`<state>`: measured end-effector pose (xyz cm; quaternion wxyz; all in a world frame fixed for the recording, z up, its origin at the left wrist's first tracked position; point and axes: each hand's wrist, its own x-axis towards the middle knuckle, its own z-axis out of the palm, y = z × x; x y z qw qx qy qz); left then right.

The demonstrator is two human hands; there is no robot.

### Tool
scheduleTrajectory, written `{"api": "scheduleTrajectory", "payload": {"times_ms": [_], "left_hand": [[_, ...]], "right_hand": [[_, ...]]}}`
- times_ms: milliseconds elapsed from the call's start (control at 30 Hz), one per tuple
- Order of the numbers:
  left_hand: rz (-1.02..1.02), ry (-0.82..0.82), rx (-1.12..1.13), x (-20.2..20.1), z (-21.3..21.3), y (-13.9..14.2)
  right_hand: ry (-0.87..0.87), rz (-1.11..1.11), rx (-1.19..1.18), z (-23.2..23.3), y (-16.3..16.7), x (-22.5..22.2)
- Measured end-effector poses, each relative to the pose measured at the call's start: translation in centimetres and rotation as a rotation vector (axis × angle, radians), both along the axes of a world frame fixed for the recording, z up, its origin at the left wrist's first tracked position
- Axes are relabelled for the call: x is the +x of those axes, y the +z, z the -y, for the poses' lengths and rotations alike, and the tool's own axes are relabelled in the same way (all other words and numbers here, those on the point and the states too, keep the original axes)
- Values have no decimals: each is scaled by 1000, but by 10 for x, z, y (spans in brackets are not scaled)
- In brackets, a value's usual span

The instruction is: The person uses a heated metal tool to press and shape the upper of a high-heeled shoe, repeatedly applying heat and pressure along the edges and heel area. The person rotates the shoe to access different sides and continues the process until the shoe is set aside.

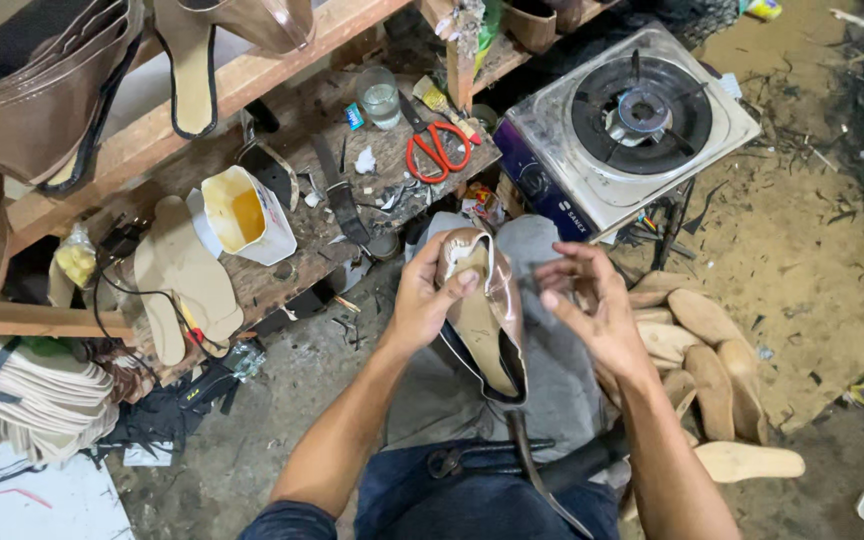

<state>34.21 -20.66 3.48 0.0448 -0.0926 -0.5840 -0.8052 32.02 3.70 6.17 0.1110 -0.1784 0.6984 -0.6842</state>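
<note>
My left hand point(424, 300) grips a shiny bronze shoe upper with a tan insole point(480, 315), thumb pressed on its toe end, holding it over my lap. My right hand point(582, 300) hovers just right of the shoe, fingers spread and curled, holding nothing; whether it touches the shoe edge I cannot tell. A grey cloth point(552, 370) covers my knee beneath the shoe. A dark metal tool point(472, 460) lies across my lap.
A wooden bench point(282, 250) ahead carries red-handled scissors point(439, 150), a glass point(380, 97), a white glue container point(242, 212) and tan insoles point(182, 275). A single-burner gas stove point(632, 125) stands at right. Wooden shoe lasts point(702, 360) pile beside my right arm. Bronze uppers point(42, 90) hang upper left.
</note>
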Motion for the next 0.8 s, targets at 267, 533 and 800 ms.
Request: {"api": "scheduleTrajectory", "payload": {"times_ms": [267, 533, 800], "left_hand": [[-66, -98, 204, -52, -34, 13], [138, -73, 95, 5, -29, -114], [85, 45, 189, 1, -32, -128]], "right_hand": [[275, 728, -890, -9, -35, 44], [-349, 217, 113, -139, 11, -170], [-123, -1150, 2002, -128, 51, -227]]}}
